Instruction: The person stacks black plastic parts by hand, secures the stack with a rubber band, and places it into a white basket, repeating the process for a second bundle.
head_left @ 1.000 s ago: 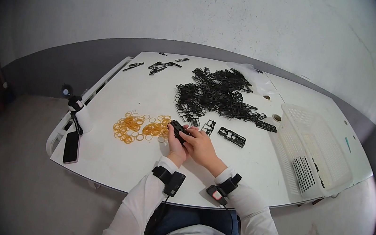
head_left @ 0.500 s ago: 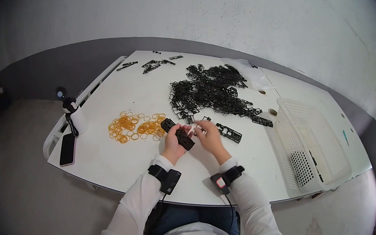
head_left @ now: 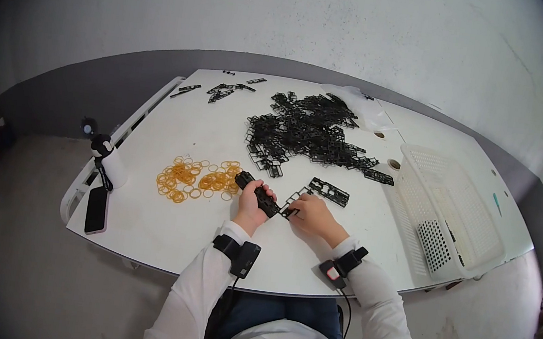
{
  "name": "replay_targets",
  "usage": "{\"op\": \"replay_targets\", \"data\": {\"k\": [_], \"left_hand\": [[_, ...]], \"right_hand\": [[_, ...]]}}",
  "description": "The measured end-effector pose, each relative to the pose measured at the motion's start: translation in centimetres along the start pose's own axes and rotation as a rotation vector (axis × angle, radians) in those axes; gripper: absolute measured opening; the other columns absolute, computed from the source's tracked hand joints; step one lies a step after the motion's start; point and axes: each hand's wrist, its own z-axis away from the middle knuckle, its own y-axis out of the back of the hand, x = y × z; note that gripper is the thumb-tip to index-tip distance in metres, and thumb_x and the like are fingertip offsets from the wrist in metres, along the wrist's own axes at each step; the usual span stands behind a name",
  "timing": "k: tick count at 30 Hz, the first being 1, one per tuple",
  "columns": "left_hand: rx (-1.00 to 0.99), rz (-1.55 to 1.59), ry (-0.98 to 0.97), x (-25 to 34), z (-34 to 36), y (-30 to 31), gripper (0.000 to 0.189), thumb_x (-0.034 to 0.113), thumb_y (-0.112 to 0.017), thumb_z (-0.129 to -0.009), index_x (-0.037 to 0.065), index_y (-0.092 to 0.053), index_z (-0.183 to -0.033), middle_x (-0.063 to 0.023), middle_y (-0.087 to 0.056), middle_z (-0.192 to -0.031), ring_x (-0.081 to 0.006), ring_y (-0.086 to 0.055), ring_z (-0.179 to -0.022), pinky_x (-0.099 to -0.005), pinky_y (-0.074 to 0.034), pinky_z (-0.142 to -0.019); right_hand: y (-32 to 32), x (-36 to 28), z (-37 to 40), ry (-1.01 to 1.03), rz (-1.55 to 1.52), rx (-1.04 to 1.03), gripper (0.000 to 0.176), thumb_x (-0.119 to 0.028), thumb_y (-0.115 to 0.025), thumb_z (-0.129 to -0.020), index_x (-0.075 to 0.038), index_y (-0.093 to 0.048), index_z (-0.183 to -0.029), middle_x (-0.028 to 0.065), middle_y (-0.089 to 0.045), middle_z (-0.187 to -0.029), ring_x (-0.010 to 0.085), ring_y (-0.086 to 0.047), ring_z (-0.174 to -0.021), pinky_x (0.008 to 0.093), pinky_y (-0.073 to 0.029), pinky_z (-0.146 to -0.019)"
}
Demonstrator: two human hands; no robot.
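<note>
My left hand [head_left: 252, 209] is wrapped round a stack of black plastic frames [head_left: 261, 199], held at a slant over the table. Close to its lower end, my right hand [head_left: 315, 214] has its fingers closed on a single black plastic frame [head_left: 292, 202] with open rectangular cells. Just beyond the right hand lies another black frame piece [head_left: 329, 191]. Yellow rubber bands [head_left: 181, 178] are spread in a loose heap left of the left hand. Farther back rises a big pile of black plastic frames [head_left: 304, 129].
A white perforated basket [head_left: 417, 209] stands at the right. At the left edge are a white bottle [head_left: 111, 165] and a phone [head_left: 97, 210]. Several loose black pieces [head_left: 221, 92] lie at the back left. A clear plastic bag [head_left: 368, 110] and a tape roll [head_left: 393, 164] are behind.
My right hand has moved right and down from beside the left hand and now grips a single frame. My left hand keeps holding the stack in nearly the same place.
</note>
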Motion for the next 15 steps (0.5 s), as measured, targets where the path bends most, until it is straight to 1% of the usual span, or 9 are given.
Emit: {"op": "replay_targets", "data": {"k": [4,7,8,11,12,15], "left_hand": [[-0.015,-0.051,0.000,-0.6,0.9,-1.0,0.010,0.012,-0.052,-0.079,0.008,-0.046,-0.073,-0.0029,-0.050,-0.064,-0.0161,-0.049,-0.059,-0.0324,-0.045,-0.060],[-0.014,-0.060,0.010,-0.7,0.9,-0.9,0.009,0.012,-0.052,-0.079,0.008,-0.047,-0.073,-0.0032,-0.051,-0.065,-0.0163,-0.050,-0.059,-0.0327,-0.046,-0.060],[-0.017,-0.066,0.014,-0.7,0.8,-0.8,0.009,0.012,-0.052,-0.079,0.007,-0.047,-0.073,-0.0034,-0.051,-0.065,-0.0164,-0.050,-0.059,-0.0329,-0.046,-0.060],[-0.030,-0.077,0.001,-0.7,0.6,-0.5,0.010,0.012,-0.052,-0.079,0.007,-0.047,-0.072,-0.0034,-0.051,-0.065,-0.0166,-0.050,-0.059,-0.0329,-0.046,-0.060],[-0.038,-0.081,-0.008,-0.7,0.6,-0.5,0.010,0.012,-0.052,-0.079,0.007,-0.047,-0.072,-0.0034,-0.051,-0.064,-0.0166,-0.050,-0.059,-0.0329,-0.046,-0.060],[-0.010,-0.071,-0.027,-0.6,0.7,-0.7,0.011,0.012,-0.052,-0.079,0.007,-0.046,-0.071,-0.0034,-0.051,-0.064,-0.0167,-0.050,-0.059,-0.0327,-0.046,-0.059]], "right_hand": [[1.0,0.4,0.6,-0.007,0.092,-0.099,0.021,-0.017,-0.066,-0.065,-0.008,-0.066,-0.084,0.0119,-0.059,-0.080,0.0293,-0.057,-0.078,0.0375,-0.046,-0.070],[1.6,1.2,0.5,-0.090,0.068,-0.080,0.024,-0.027,-0.066,-0.068,-0.010,-0.066,-0.084,0.0114,-0.058,-0.083,0.0295,-0.056,-0.078,0.0397,-0.046,-0.069],[1.4,0.8,0.5,-0.093,0.066,-0.079,0.024,-0.027,-0.066,-0.068,-0.010,-0.066,-0.084,0.0114,-0.058,-0.083,0.0295,-0.056,-0.078,0.0397,-0.046,-0.069],[1.3,-2.1,0.5,-0.294,0.042,-0.054,0.023,-0.021,-0.068,-0.066,-0.008,-0.065,-0.085,0.0119,-0.057,-0.083,0.0284,-0.056,-0.076,0.0367,-0.046,-0.069],[1.1,-2.1,0.7,-0.295,0.042,-0.053,0.023,-0.021,-0.068,-0.066,-0.008,-0.065,-0.085,0.0119,-0.057,-0.083,0.0284,-0.056,-0.076,0.0367,-0.046,-0.069],[0.5,-1.4,0.8,-0.029,0.068,-0.033,0.022,-0.019,-0.068,-0.066,-0.007,-0.064,-0.084,0.0119,-0.057,-0.085,0.0289,-0.057,-0.075,0.0362,-0.047,-0.067]]}}
